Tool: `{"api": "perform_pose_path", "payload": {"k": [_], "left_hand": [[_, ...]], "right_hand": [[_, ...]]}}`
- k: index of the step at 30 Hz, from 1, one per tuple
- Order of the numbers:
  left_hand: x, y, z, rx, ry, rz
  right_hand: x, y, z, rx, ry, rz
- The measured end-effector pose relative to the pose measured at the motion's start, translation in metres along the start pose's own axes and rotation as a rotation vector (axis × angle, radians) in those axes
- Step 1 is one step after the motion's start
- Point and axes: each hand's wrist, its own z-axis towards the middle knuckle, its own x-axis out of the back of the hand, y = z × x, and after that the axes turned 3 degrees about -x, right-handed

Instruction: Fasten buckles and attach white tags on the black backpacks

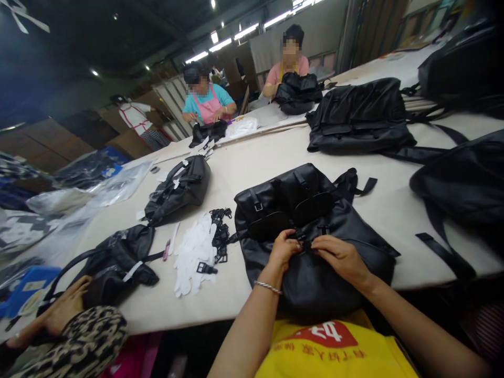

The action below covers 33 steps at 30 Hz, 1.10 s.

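Note:
A black leather-look backpack (315,273) lies in front of me on the table, its two front pocket flaps facing up. My left hand (285,249), with a braided bracelet at the wrist, is closed in a pinch on a small black buckle strap (306,244) at the middle of the bag. From the other side my right hand (340,257) pinches the same strap, fingers bent over the leather. The fingertips partly cover the buckle. Just left of the bag lie loose black buckles (220,233) beside a heap of white strips (192,257).
Other black bags, such as one backpack (360,118), stand around on the pale table (232,173). A small pink-handled tool (166,250) lies near the strips. At lower left a neighbour's hand (69,307) touches another bag. Two co-workers handle bags across the table.

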Motion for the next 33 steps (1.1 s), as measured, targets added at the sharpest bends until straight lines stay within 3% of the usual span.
{"api": "perform_pose_path", "payload": {"k": [4, 6, 12, 15, 22, 28, 33], "left_hand": [[0.001, -0.002, 0.003, 0.016, 0.032, -0.096], [0.0, -0.002, 0.005, 0.003, 0.032, -0.085], [-0.008, 0.0, 0.011, -0.006, 0.002, -0.04], [-0.009, 0.0, 0.014, 0.013, -0.003, -0.064], [-0.001, -0.003, 0.017, 0.059, -0.038, -0.143], [-0.002, -0.01, 0.015, 0.002, -0.033, -0.139], [-0.005, -0.011, 0.013, -0.077, -0.066, -0.059]], "right_hand": [[-0.005, 0.013, -0.011, 0.086, -0.033, -0.025], [-0.008, 0.015, -0.01, 0.063, -0.018, 0.02], [-0.011, 0.017, 0.017, -0.484, 0.075, 0.378], [-0.013, 0.023, 0.042, -0.604, 0.102, 0.385], [-0.021, 0.032, 0.083, -0.616, -0.059, 0.342], [-0.02, 0.041, 0.087, -0.622, -0.146, 0.429], [-0.019, 0.044, 0.086, -0.58, -0.138, 0.495]]}}
